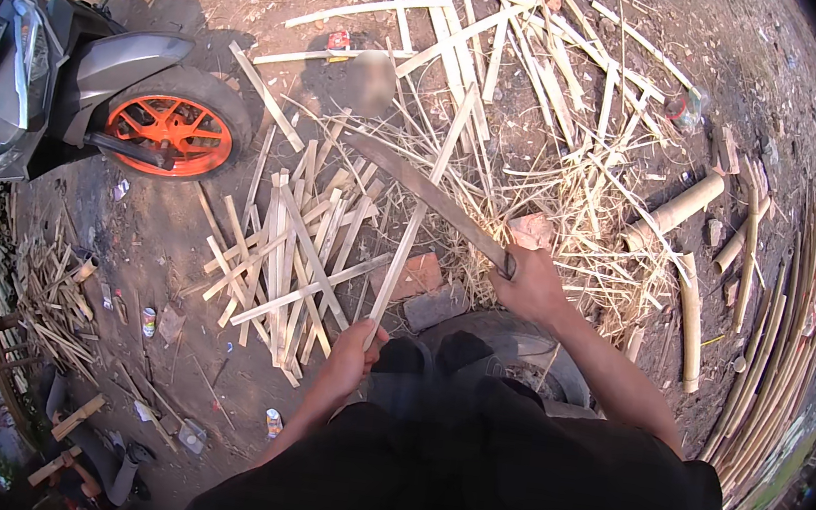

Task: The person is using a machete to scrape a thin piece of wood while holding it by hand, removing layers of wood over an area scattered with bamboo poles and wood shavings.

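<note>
My left hand [346, 357] is closed around the near end of a long, pale split-bamboo strip [391, 283], which slants up and away from me. In my right hand [528, 284] is the handle of a machete with a long, dark blade [457, 220], pointing to the far left. Blade and strip cross in front of me; whether they touch, I cannot tell. A loose heap of cut bamboo strips [279, 240] lies on the ground just beyond my left hand. Thin bamboo shavings [584, 210] are tangled beyond my right hand.
A motorbike with an orange-rimmed front wheel [172, 133] stands at left. Bricks [413, 274] and a tyre [556, 365] lie close to me. Thick bamboo pieces [676, 213] and long poles [755, 370] are at right. Another person [86, 475] is at lower left.
</note>
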A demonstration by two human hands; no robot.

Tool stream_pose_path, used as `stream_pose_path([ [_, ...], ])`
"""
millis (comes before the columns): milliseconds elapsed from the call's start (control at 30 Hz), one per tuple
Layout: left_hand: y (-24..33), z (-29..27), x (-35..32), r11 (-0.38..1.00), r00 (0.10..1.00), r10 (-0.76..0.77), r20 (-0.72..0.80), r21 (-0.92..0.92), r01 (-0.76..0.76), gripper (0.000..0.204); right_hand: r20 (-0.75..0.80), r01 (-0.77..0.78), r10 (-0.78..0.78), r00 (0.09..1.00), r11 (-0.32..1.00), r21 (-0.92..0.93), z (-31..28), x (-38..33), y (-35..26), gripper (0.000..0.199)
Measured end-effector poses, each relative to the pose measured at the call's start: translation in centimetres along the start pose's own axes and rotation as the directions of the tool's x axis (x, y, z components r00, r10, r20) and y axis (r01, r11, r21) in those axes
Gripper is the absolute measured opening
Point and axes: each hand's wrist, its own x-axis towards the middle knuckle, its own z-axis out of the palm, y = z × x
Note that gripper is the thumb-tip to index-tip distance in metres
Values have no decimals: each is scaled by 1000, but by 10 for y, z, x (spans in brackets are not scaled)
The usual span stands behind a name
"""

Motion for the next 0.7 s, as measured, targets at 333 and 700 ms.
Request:
stream_pose_path([
  [333, -4, 5, -14, 864, 974, 193, -118, 492, -111, 20, 135, 144, -96, 986, 900, -411, 12, 36, -2, 32],
  [700, -4, -52, -2, 641, 866, 177, 467, -723, 259, 52, -235, -317, 432, 871, 859, 403, -71, 66, 168, 35],
])
